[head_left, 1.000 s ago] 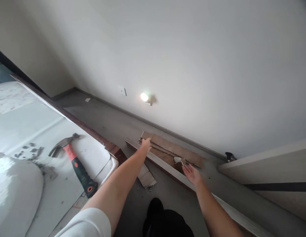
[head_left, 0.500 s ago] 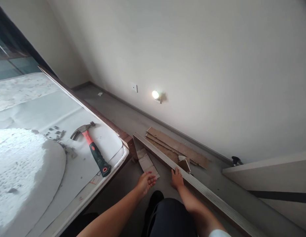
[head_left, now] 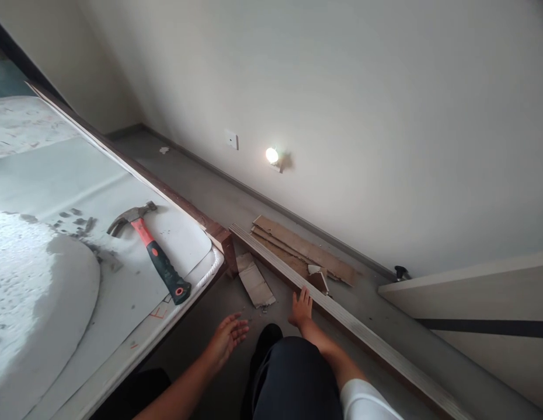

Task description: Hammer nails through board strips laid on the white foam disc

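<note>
My left hand [head_left: 228,335] hovers open above the grey floor, palm half up, fingers spread, holding nothing. My right hand [head_left: 301,306] rests open with its fingers against the near side of a long pale plank [head_left: 341,318] that lies on edge across the floor. Behind the plank lie flat brown board pieces [head_left: 304,249] near the wall. A short scrap of board [head_left: 254,283] lies just ahead of my left hand. My dark trouser leg and shoe [head_left: 271,341] show between my arms.
A bed covered with white sheeting [head_left: 70,192] fills the left, with a red and black claw hammer [head_left: 155,259] on it and a wooden frame corner [head_left: 225,245]. The wall has a socket plate [head_left: 231,139] and a lit night light [head_left: 272,155]. A door [head_left: 481,315] stands at the right.
Both hands have drawn back from the boards toward me. The right hand now rests on the plank's near side; the left has dropped lower and left, away from the scrap.
</note>
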{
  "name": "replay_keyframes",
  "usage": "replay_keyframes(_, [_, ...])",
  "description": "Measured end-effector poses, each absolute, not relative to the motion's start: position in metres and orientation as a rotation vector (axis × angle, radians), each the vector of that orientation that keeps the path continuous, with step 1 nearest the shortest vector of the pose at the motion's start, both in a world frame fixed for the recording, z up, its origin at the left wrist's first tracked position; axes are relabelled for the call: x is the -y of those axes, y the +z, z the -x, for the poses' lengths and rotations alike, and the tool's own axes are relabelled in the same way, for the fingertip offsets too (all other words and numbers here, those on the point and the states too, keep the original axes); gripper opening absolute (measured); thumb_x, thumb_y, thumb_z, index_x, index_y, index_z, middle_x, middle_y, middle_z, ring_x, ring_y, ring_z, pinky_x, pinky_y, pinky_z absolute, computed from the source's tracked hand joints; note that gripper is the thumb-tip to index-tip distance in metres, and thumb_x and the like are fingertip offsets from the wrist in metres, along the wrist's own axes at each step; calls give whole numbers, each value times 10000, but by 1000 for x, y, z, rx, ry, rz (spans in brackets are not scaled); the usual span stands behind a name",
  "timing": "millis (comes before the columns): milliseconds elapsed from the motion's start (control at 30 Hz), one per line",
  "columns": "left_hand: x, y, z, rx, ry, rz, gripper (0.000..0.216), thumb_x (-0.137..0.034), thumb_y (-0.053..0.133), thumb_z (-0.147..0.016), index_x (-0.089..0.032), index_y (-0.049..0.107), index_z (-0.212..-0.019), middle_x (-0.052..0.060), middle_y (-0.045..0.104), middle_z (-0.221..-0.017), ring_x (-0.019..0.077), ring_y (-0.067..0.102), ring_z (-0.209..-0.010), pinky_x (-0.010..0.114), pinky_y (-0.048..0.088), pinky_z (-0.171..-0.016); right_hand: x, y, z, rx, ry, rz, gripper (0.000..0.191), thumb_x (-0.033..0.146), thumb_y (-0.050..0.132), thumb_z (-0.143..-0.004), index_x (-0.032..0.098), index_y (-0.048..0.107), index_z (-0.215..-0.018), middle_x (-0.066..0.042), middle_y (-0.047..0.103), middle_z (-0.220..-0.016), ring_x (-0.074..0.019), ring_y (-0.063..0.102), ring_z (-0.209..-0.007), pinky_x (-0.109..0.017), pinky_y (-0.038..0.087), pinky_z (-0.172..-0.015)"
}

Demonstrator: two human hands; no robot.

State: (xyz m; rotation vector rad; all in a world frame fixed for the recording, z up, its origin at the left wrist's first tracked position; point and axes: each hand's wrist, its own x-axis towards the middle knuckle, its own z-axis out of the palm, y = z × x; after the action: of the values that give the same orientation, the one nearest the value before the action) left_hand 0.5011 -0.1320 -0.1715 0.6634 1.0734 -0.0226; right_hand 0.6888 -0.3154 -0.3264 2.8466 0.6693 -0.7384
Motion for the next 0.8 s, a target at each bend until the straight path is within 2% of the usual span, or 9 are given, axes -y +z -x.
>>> replay_keyframes(167, [133, -175, -497, -1085, -10, -631, 218, -135, 553, -754, -172, 509, -964, 47, 671, -780, 135, 655, -652, 236, 487, -612, 313, -323, -686, -666, -747, -2830, 936, 247, 697, -543, 74, 338, -1391, -261, 30, -1496, -414, -18, -1358, -538, 36, -1063])
replay_keyframes(367, [136, -176, -495, -1124, -21, -662, 230, -155, 582, -740, -179, 521, -960, 52, 673, -805, 142, 662, -687, 240, 489, -633, 312, -320, -684, -663, -766, -2831, 833, 263, 636, -605, 75, 376, -1375, -228, 60, -1505, -411, 0, -1361, -542, 38, -1069])
replay_keyframes(633, [137, -181, -493, -1124, -26, -669, 245, -150, 587, -729, -189, 519, -961, 49, 678, -806, 142, 665, -689, 235, 494, -618, 310, -317, -683, -657, -776, -2856, 855, 251, 684, -548, 61, 426, -1340, -247, 78, -1497, -432, -1, -1354, -536, 59, -1068])
replay_keyframes(800, [136, -184, -488, -1123, -12, -638, 244, -128, 576, -735, -179, 511, -965, 43, 674, -783, 129, 657, -652, 221, 484, -595, 306, -308, -684, -719, -720, -2892, 766, 242, 627, -632, 46, 411, -1340, -271, 108, -1485, -429, 77, -1352, -548, 56, -1056])
